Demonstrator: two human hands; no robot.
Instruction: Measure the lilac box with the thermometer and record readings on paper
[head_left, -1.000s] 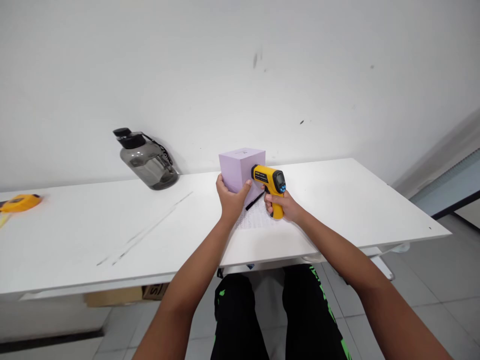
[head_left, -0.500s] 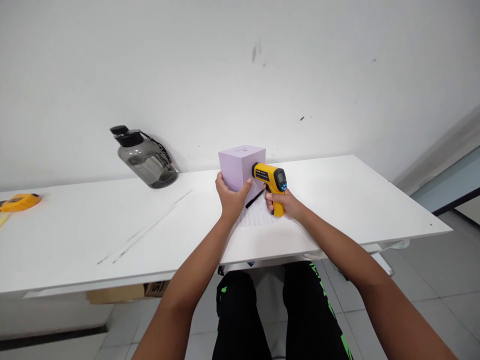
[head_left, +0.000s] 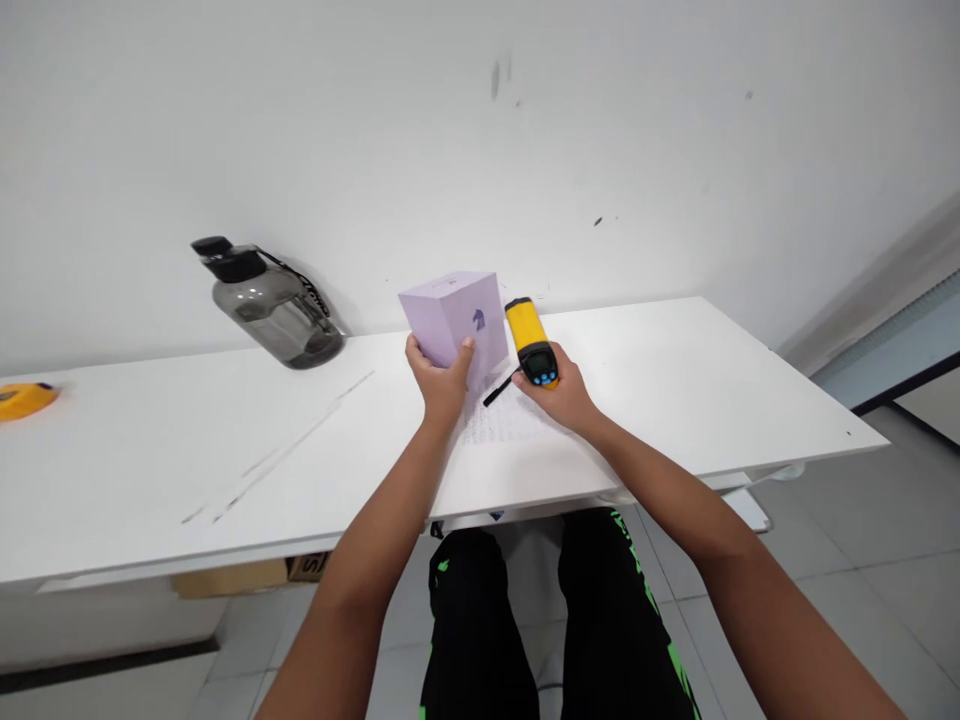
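Step in hand looks like handling two things at once: left hand (head_left: 441, 388) clamped on the box (head_left: 454, 318), right hand (head_left: 562, 392) wrapped round the thermometer's (head_left: 528, 330) handle, hands apart. Box is mid-scene over the table (head_left: 697, 385), thermometer just beside it, nose toward the wall, not touching. Next move likely calls for a firm left grip and a steady right wrist, clear of the box edge. Materials, big to small: table white, smooth, flat, dark scuff lines on the left. Bottle (head_left: 279, 318) clear grey plastic, rounded, black cap and strap, near the wall. Box lilac, matt, probably card, sharp-edged, dark horse-head print; tilted, can't tell if its base touches down. Sheet (head_left: 501, 424) whitish, patterned, paper or wrap unclear. Thermometer yellow-and-black, hard plastic, screen, blue buttons. Orange tool (head_left: 24, 401) cut off at left. Pen (head_left: 498, 389) black, slim, by the right fingers.
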